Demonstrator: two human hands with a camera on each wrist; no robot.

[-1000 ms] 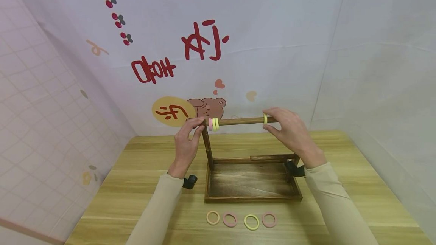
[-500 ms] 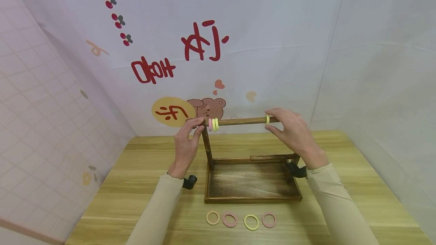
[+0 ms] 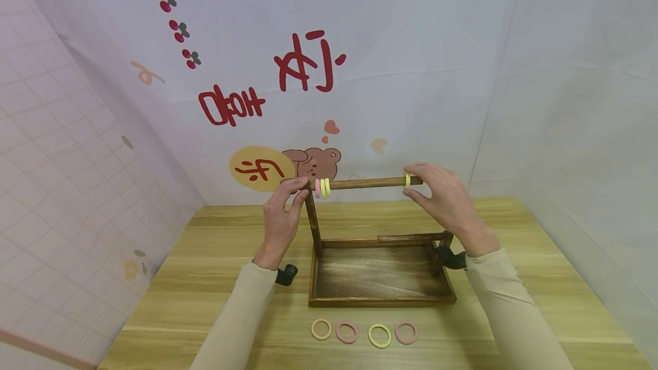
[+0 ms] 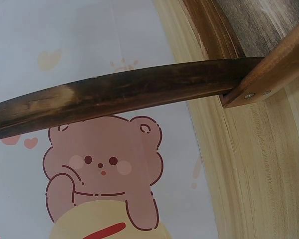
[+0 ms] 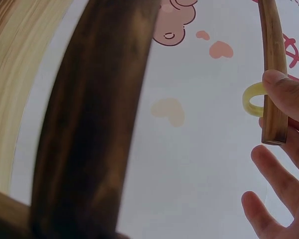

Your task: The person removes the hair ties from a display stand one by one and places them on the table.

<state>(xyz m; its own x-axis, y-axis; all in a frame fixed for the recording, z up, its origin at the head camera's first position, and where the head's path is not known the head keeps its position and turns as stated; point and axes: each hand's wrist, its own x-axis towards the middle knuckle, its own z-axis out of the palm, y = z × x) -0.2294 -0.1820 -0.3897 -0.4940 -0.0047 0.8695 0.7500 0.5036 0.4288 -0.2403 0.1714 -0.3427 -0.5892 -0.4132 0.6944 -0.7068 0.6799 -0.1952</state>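
Note:
A dark wooden stand (image 3: 315,224) holds up a horizontal wooden rod (image 3: 367,183). My left hand (image 3: 280,218) pinches the rod's left end, where it meets the upright; the left wrist view does not show this hand. Beside those fingers, a pink ring (image 3: 317,188) and two yellow rings hang on the rod. Near the rod's free right end, my right hand (image 3: 449,201) pinches another yellow ring (image 3: 408,181) between thumb and fingers. In the right wrist view this yellow ring (image 5: 250,99) still encircles the rod (image 5: 275,119), close to its tip, with the other fingers spread.
The stand's tray base (image 3: 380,303) sits on the wood-grain table (image 3: 226,244). In front of it lie an orange ring (image 3: 321,338), a yellow ring (image 3: 380,346) and two pink rings. A second, shorter upright (image 5: 89,124) rises below my right hand. A printed cloth hangs behind.
My right hand has moved slightly right, sliding the pinched yellow ring along the rod toward its free end. My left hand and the other rings have stayed put.

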